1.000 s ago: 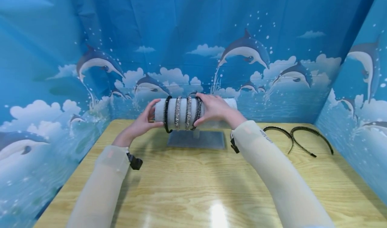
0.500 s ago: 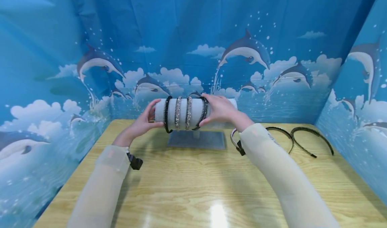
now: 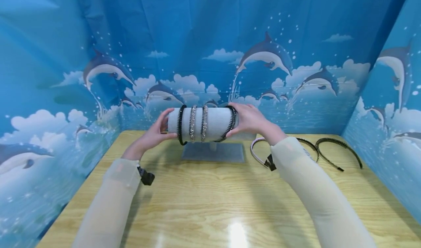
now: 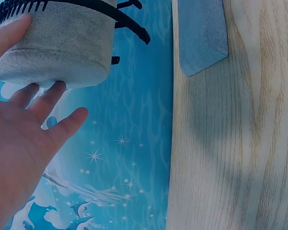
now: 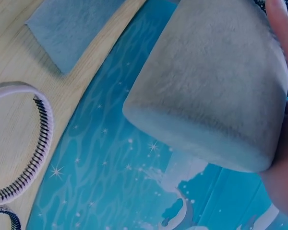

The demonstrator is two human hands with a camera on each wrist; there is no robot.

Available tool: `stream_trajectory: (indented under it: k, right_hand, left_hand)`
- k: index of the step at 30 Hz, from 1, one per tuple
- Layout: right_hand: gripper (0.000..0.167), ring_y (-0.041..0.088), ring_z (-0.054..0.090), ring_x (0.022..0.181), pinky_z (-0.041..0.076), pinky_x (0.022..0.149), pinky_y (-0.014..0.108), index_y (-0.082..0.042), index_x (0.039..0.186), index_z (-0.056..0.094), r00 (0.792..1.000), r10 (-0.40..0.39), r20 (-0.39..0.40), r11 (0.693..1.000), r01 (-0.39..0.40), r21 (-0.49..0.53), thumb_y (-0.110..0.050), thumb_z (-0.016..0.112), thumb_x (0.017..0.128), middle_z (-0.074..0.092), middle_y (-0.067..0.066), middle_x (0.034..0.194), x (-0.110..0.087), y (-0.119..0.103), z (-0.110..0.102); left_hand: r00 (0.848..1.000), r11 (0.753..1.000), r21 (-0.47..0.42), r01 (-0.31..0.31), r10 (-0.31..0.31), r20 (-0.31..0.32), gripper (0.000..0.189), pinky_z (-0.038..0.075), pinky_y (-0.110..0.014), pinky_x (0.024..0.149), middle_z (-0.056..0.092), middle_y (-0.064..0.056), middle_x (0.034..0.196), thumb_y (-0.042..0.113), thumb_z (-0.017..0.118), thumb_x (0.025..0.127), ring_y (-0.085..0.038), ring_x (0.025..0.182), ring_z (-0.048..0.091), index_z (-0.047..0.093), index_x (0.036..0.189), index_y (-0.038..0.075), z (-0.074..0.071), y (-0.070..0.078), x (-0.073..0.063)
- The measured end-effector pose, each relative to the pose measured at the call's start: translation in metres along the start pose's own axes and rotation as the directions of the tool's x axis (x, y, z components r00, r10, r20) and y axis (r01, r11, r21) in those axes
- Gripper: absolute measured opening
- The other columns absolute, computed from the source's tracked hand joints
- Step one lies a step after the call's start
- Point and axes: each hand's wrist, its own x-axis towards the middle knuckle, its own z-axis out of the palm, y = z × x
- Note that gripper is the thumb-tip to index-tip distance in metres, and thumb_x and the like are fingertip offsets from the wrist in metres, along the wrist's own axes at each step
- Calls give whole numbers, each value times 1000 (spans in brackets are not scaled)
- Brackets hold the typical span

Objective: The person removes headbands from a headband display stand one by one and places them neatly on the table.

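A grey plush display roll [image 3: 215, 122] lies level on a post above its flat base [image 3: 227, 153]. Around it sit a black headband [image 3: 180, 125] at the left end and two glittery silver headbands, one [image 3: 193, 124] left of the other [image 3: 205, 124]. My left hand [image 3: 151, 135] holds the roll's left end, thumb beside the black headband; its fingertips touch the end in the left wrist view. Towards the roll's right end, my right hand [image 3: 251, 120] grips a dark beaded headband [image 3: 231, 122] between thumb and fingers. That headband leans, its lower end further left.
A white toothed headband [image 3: 254, 149] lies on the wooden table [image 3: 197, 197] under my right wrist. Right of it are two dark headbands, one [image 3: 310, 144] partly behind my sleeve, the other [image 3: 338, 142] near the right edge. A dolphin-print curtain [image 3: 210, 39] surrounds the table.
My right hand has slid the dark beaded headband rightward along the roll, away from the silver ones, and it now tilts more. The white headband has come into sight. My left hand stays put.
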Motion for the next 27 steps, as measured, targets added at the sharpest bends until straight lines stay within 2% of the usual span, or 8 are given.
stream_trajectory:
  k: [7, 12, 18, 27]
  right_hand:
    - [116, 37, 31, 138, 21, 112, 57, -7, 151, 32, 999, -8, -33, 999, 10, 34, -54, 88, 61, 37, 17, 150, -10, 10, -2]
    - [114, 38, 27, 139, 27, 108, 60, -7, 150, 33, 999, -9, -44, 992, 14, 125, -49, 90, 61, 34, 17, 152, -18, 18, -3]
    - [117, 39, 23, 140, 30, 106, 61, -7, 153, 25, 1000, 15, -9, 976, -12, 218, -46, 90, 64, 27, 17, 154, -29, 29, -6]
    - [122, 41, 17, 142, 26, 106, 65, -11, 156, 15, 998, 60, 2, 966, -58, 254, -44, 90, 65, 17, 18, 158, -45, 43, -6]
  left_hand:
    - [1000, 1000, 8, 8, -8, -1, 90, 39, -55, 102, 20, -13, 159, 0, 65, 91, -39, 137, 31, 10, 156, 28, 1, 1, -1]
    - [1000, 1000, 20, 17, -17, -7, 90, 38, -55, 103, 18, -13, 159, 1, 65, 91, -39, 138, 30, 9, 157, 26, 1, 2, -1]
    - [1000, 1000, 23, 19, -19, -12, 90, 38, -56, 103, 18, -13, 159, 0, 66, 91, -39, 138, 29, 10, 157, 25, 0, 2, -1]
    - [1000, 999, 30, 26, -26, -3, 89, 37, -57, 103, 20, -11, 159, 3, 66, 91, -37, 138, 30, 10, 156, 28, 1, 2, -1]
